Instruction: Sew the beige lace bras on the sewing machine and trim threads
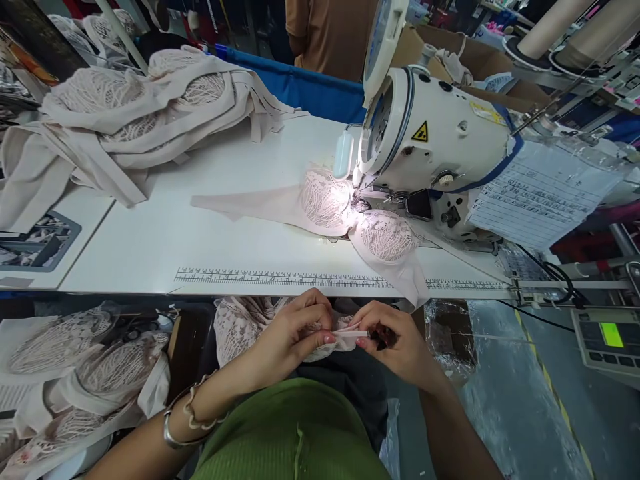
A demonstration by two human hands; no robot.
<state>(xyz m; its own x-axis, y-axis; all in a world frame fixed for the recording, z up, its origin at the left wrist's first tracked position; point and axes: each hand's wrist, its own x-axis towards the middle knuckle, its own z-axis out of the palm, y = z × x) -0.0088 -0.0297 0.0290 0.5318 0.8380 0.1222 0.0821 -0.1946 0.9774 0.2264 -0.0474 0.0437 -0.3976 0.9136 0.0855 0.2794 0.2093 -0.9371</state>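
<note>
Cardboard box (523,95) with cloth (453,67) — strip (353,333) in hands (300,327) (395,337)

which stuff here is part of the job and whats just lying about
Apparently in the job:
pale strip, pinched by left hand and right hand
lace garment at the needle
sewing machine

Apparently lying about:
cardboard box behind the machine
clear plastic

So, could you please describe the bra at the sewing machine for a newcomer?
Find the white sewing machine on the worktable. At its brightly lit sewing end lies a pale pink bra with two lace cups. Unlike the heaped garments at upper left, it lies singly, its tapering wing stretched leftward.
</note>
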